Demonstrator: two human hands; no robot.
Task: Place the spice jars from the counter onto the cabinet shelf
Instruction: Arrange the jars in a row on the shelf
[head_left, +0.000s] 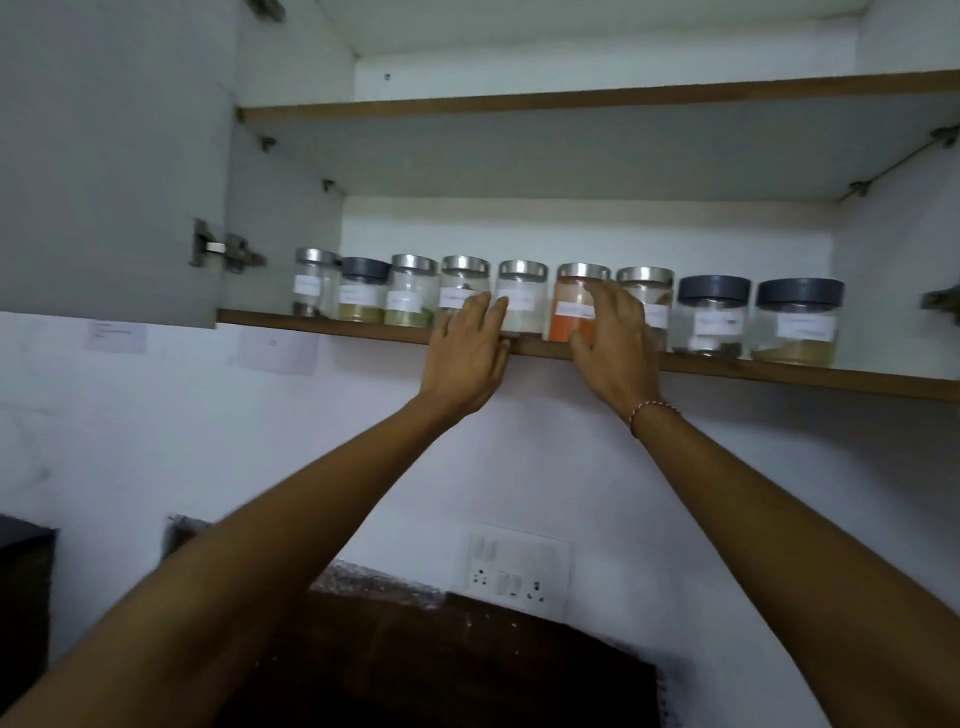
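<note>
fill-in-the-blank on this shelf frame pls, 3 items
1. The shelf holds ____ jars in one row.
2. The right hand rests on the jar with ____ powder.
3. The two rightmost jars have ____ lids, not silver.

Missing words: nine; orange; dark

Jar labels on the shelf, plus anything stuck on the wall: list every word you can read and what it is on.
No text is readable.
White labels on the nine spice jars: writing too blurred to read.
Orange jar: label blurred, partly covered by the right hand.
Paper notes on the wall: too faint to read.
Switch plate: no lettering visible.
</note>
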